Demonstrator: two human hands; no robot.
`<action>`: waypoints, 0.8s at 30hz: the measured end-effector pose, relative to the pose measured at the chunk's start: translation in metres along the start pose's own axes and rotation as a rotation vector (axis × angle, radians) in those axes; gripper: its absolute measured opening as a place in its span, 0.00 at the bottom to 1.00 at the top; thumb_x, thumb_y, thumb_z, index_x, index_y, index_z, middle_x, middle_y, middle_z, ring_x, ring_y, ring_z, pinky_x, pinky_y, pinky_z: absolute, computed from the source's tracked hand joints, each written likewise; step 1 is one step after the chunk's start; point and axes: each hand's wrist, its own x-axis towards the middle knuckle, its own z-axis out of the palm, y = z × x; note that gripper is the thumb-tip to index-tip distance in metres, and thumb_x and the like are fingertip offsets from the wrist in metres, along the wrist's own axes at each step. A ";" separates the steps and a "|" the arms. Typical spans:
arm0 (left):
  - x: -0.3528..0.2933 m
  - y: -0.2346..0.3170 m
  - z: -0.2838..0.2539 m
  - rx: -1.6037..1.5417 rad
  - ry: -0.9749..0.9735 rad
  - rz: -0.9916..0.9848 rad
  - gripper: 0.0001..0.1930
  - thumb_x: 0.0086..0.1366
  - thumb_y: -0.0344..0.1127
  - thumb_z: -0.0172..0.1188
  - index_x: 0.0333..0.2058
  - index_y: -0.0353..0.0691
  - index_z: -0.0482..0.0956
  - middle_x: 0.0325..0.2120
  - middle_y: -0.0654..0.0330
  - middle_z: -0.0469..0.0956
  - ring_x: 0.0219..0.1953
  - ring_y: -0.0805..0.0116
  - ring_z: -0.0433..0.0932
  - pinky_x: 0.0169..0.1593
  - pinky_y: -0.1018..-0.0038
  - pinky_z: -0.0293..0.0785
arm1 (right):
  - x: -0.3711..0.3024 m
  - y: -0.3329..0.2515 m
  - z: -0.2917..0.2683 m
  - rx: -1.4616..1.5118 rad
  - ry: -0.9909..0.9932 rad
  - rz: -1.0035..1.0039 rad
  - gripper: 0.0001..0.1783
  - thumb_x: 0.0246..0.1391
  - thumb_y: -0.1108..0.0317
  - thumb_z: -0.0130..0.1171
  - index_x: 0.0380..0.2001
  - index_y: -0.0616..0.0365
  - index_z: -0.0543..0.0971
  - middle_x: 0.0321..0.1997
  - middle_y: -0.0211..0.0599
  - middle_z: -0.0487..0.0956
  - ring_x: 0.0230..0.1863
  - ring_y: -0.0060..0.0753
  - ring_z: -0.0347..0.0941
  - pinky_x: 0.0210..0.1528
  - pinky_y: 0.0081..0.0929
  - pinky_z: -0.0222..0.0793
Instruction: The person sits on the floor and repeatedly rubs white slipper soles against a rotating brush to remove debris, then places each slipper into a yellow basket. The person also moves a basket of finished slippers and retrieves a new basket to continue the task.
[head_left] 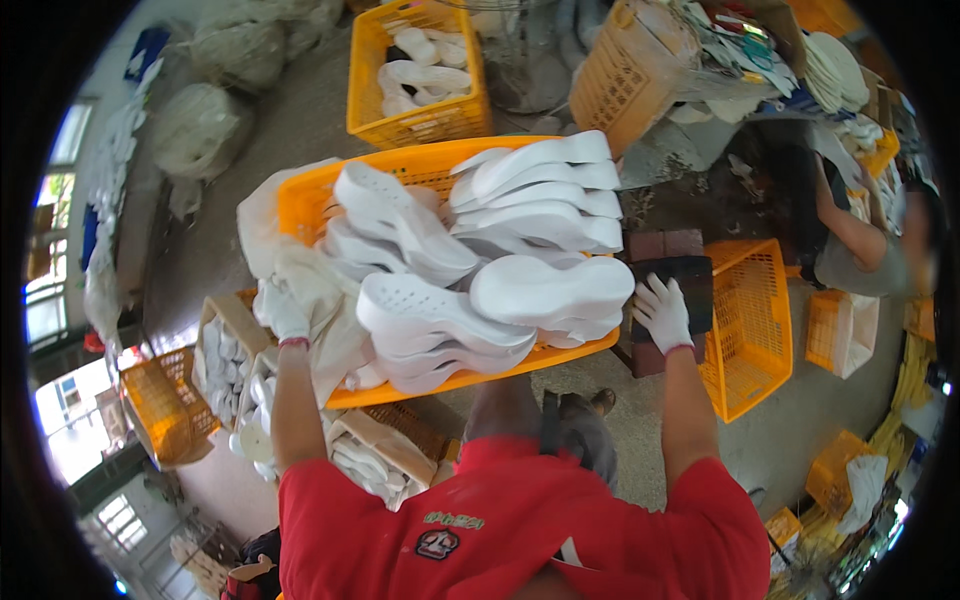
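Observation:
A yellow plastic crate (297, 212) stands in front of me, heaped with white foam shoe soles (560, 290), several of them stacked in rows and some with small holes. A whitish cloth-like liner (325, 300) drapes over the crate's left end. My left hand (284, 310), in a white glove, grips this liner at the crate's left side; its fingertips partly blend into the folds. Beside the crate's right end is my right hand (663, 313), also gloved, with its fingers spread over a dark flat block (690, 285). Nothing shows in the right hand.
An unfilled yellow crate (748, 330) stands at the right. Another crate (420, 128) with white soles sits at the back, near a cardboard box (630, 75). A person (865, 250) works at the far right. Boxes of soles (375, 455) lie below the left side.

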 end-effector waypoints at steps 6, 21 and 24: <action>-0.085 -0.133 -0.135 -0.125 0.273 -0.645 0.23 0.82 0.45 0.48 0.52 0.31 0.84 0.50 0.38 0.85 0.52 0.37 0.84 0.55 0.52 0.80 | -0.115 0.088 -0.162 0.071 -0.240 0.138 0.21 0.78 0.45 0.49 0.61 0.42 0.78 0.58 0.29 0.81 0.56 0.40 0.76 0.61 0.42 0.70; -0.542 0.140 -0.198 -0.671 -0.569 -0.412 0.22 0.80 0.45 0.55 0.58 0.33 0.83 0.53 0.46 0.86 0.55 0.51 0.85 0.57 0.60 0.81 | -0.235 0.168 -0.255 -0.546 -0.096 -0.029 0.35 0.70 0.41 0.63 0.68 0.55 0.79 0.58 0.31 0.85 0.49 0.37 0.80 0.57 0.35 0.76; -0.608 0.326 -0.199 -0.826 -1.072 0.051 0.20 0.80 0.43 0.55 0.57 0.33 0.83 0.52 0.48 0.86 0.54 0.53 0.85 0.56 0.61 0.81 | -0.265 0.138 -0.236 0.072 -0.449 0.411 0.40 0.70 0.33 0.61 0.69 0.55 0.78 0.57 0.34 0.84 0.51 0.30 0.76 0.61 0.33 0.74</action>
